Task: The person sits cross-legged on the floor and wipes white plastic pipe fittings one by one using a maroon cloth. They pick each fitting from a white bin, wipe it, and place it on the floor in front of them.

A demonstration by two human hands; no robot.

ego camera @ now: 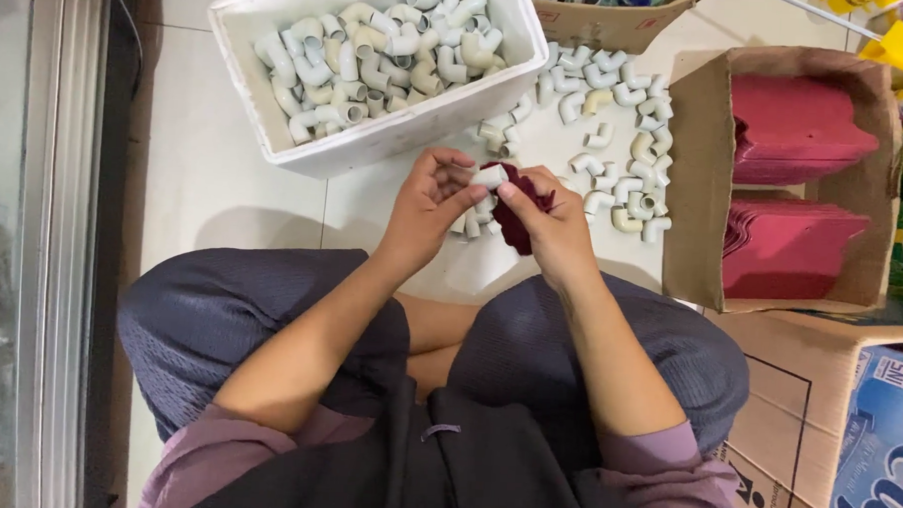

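Floor-side brown carton (696, 182) holds red sheets (787, 246); hands (428, 208) (552, 227) pinch elbow (490, 175).

Sleeves: you wear a mauve top, its sleeves pushed up above your elbows, so both forearms are bare.
Trousers: loose, dark slate-blue cloth with a fine texture covers both your knees and bunches in soft folds.
Front panel: a black garment hangs down your middle, perhaps an apron or a long shirt hem; the view is too dark to tell which.
Small detail: a short grey loop or tab sits on that black cloth.
Hands: your left hand (425, 211) and right hand (553, 225) are bare, with no gloves, rings or watch showing.
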